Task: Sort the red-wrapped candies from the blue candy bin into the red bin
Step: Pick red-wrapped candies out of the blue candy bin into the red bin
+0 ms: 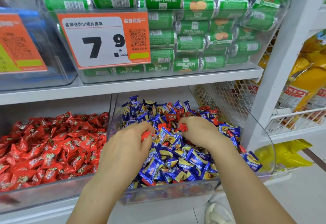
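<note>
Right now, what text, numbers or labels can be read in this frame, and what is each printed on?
"金晔迷你山楂片原味": orange-and-white price card on the clear upper bin.
"7.9 元", "500g": same card.
"零食有鸣": the card's orange corner, above a QR code.
"迷你山楂片": green foil snack rolls, some upside down.
Blue candy wrappers: Latin script, too distorted to read.
Red candy wrappers: logo unreadable.
Left orange card, yellow packs: blurred.
</note>
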Demonstrator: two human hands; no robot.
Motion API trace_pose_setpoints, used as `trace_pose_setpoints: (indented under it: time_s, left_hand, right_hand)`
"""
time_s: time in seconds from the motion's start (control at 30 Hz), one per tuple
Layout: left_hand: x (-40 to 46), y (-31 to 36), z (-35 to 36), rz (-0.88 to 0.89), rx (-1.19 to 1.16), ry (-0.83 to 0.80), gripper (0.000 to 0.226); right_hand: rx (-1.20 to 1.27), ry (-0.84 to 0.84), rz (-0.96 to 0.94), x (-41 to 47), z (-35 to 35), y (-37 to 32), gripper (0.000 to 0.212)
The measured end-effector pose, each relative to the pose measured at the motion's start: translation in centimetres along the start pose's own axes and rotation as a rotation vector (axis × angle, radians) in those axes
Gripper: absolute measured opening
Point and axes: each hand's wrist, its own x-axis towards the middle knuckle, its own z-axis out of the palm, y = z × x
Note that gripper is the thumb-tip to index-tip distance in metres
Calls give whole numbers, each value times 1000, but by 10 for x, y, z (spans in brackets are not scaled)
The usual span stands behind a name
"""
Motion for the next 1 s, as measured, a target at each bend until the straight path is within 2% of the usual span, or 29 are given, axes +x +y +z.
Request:
trace_pose_setpoints:
  time_s: [0.1, 0.23, 0.3, 0.4, 0.53, 0.57, 0.67, 0.73, 0.8, 0.87, 0.93, 1.0]
  left_hand:
    - [-2, -5, -6, 21, -56, 19, 14]
    - [-7, -9, -20, 30, -191, 96, 16]
    - [-10, -13, -33, 3, -240, 140, 15]
    - [-12, -37, -54, -73, -252, 154, 15]
    - [-15, -91, -62, -263, -289, 125, 12]
    - [-15, -105, -63, -323, -326, 128, 15]
    - [-13, -129, -66, -520, -549, 147, 47]
    - [-9, -136, -74, -632, -717, 208, 47]
    - [-7, -144, -80, -673, -762, 229, 50]
    - [-7, -156, -82, -641, -743, 234, 57]
    - [-8, -166, -85, -625, -791, 239, 70]
    - [-9, -175, -87, -619, -856, 271, 76]
  right_hand:
    - [328, 75, -1, -11, -19, 14, 15]
    - [595, 218, -2, -33, -39, 23, 15]
    - [709, 191, -31, -42, -40, 13, 19]
    - [832, 57, -135, -54, -38, -28, 23]
    - [770, 53, -343, -61, -28, -107, 23]
    - [715, 81, -383, -58, -23, -129, 25]
    - [459, 275, -436, -48, -5, -187, 27]
    - [385, 324, -424, -37, 7, -213, 31]
    - [267, 285, -440, -27, 17, -224, 43]
    - [157, 255, -483, -20, 18, -222, 58]
    - [323, 227, -481, -20, 8, -211, 59]
    - [511, 238, -441, -20, 0, -192, 49]
